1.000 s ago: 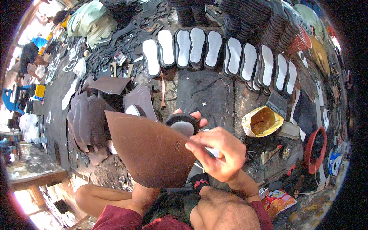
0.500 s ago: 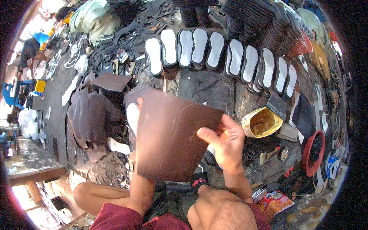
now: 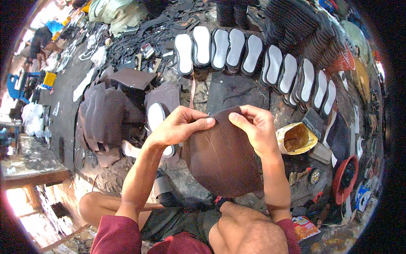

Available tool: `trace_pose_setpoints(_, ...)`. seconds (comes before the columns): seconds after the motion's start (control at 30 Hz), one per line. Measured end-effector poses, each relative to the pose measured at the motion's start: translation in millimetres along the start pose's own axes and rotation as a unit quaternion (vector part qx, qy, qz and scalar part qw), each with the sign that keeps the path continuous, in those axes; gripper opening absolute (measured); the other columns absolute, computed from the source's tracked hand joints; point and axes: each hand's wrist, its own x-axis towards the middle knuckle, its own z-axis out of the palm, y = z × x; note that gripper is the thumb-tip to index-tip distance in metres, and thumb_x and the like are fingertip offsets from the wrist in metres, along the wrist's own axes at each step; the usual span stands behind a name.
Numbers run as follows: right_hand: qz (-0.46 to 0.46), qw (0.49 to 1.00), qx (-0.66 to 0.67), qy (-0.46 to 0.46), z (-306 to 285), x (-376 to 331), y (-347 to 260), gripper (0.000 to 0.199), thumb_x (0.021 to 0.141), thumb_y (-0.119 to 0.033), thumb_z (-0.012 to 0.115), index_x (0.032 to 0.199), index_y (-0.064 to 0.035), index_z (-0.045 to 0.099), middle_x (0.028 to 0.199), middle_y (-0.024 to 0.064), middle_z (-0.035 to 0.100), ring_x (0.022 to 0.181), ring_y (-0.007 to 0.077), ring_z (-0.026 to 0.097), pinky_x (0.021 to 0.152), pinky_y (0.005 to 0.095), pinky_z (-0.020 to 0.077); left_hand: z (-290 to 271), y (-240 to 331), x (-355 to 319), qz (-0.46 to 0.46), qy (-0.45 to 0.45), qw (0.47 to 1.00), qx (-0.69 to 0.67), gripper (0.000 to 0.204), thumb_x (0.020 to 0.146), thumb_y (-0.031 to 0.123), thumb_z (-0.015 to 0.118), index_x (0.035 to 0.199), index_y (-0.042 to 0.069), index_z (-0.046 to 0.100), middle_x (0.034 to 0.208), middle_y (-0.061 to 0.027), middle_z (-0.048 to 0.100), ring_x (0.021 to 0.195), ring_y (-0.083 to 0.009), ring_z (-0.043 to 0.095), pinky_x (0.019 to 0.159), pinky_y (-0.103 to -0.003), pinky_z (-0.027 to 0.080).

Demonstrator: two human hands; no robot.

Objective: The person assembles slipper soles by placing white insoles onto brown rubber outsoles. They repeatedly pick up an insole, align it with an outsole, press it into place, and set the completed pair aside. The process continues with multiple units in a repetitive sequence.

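Observation:
A dark brown sheet (image 3: 224,156), flat and flexible with a rounded lower left side, hangs in front of me over my lap. My left hand (image 3: 182,124) pinches its upper edge between thumb and fingers. Close beside it, my right hand (image 3: 258,127) grips the same edge, thumb on the face towards me. Just left of the sheet, a white sole-shaped piece (image 3: 156,116) lies on brown sheets (image 3: 171,94) on the floor. A larger heap of cut brown sheets (image 3: 103,114) is farther left.
Stacks of white-topped soles (image 3: 220,48) form a curved row ahead. Taller dark stacks (image 3: 292,29) rise behind them. At right stand a yellow-rimmed container (image 3: 298,137) and a red basket (image 3: 345,173). A low wooden table (image 3: 36,173) is at left; dark scraps (image 3: 160,36) litter the floor beyond.
The brown sheet has been turned and lowered slightly to the right. My left hand, mostly hidden behind it before, now holds its top edge near my right hand. The whole view has shifted a little.

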Motion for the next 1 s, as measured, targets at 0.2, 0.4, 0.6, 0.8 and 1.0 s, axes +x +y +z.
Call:
trace_pose_setpoints(0.2, -0.090, 0.966, -0.196, 0.140, 28.3, -0.7, -5.4, 0.052, 0.087, -0.027, 0.078, 0.131, -0.0050, 0.058, 0.111, 0.0090, 0.065, 0.087, 0.0185, 0.064, 0.077, 0.0315, 0.0519, 32.7, -13.7, 5.7, 0.126, 0.311, 0.924, 0.183, 0.028, 0.090, 0.028, 0.070, 0.097, 0.001, 0.076, 0.077, -0.0170, 0.072, 0.069, -0.0153, 0.070, 0.064, -0.034, 0.054)
trace_pose_setpoints(0.4, -0.167, 0.963, -0.118, 0.178, -26.2, 2.5, 50.4, 0.050, 0.096, -0.014, 0.064, 0.140, 0.0045, 0.051, 0.132, 0.0151, 0.061, 0.118, 0.0207, 0.059, 0.103, 0.0322, 0.0445, 90.6, -37.2, -22.1, 0.161, 0.154, 0.964, 0.144, 0.045, 0.084, 0.020, 0.076, 0.124, 0.004, 0.065, 0.118, -0.0209, 0.068, 0.102, -0.0316, 0.070, 0.084, -0.039, 0.057)
trace_pose_setpoints(0.6, 0.044, 0.976, 0.047, 0.208, -116.5, 77.1, 132.5, 0.055, 0.092, -0.018, 0.070, 0.142, -0.0036, 0.052, 0.129, 0.0093, 0.063, 0.115, 0.0197, 0.060, 0.102, 0.0349, 0.0430, 1.5, -169.3, -23.1, -0.046, 0.619, 0.675, 0.399, 0.083, 0.073, 0.033, 0.087, 0.141, 0.005, 0.049, 0.133, -0.0221, 0.054, 0.125, -0.0371, 0.048, 0.106, -0.048, 0.038)
trace_pose_setpoints(0.8, -0.138, 0.872, -0.368, 0.291, -86.9, 65.5, 192.2, 0.037, 0.089, -0.014, 0.069, 0.124, -0.0026, 0.064, 0.118, 0.0172, 0.068, 0.106, 0.0302, 0.066, 0.096, 0.0394, 0.0505, -33.5, -223.2, -50.1, -0.068, 0.591, 0.760, 0.261, 0.084, 0.068, 0.022, 0.085, 0.141, 0.000, 0.048, 0.127, -0.0233, 0.057, 0.118, -0.0374, 0.054, 0.104, -0.047, 0.041)
trace_pose_setpoints(1.0, 0.044, 0.991, 0.002, -0.127, 73.6, -4.9, 148.2, 0.064, 0.081, -0.030, 0.085, 0.132, -0.0042, 0.058, 0.110, 0.0084, 0.068, 0.096, 0.0152, 0.064, 0.079, 0.0299, 0.0540, 37.8, -156.1, -25.1, 0.042, 0.467, 0.857, -0.213, 0.058, 0.094, 0.006, 0.067, 0.147, 0.001, 0.043, 0.126, -0.0098, 0.065, 0.110, -0.0175, 0.063, 0.094, -0.031, 0.051)
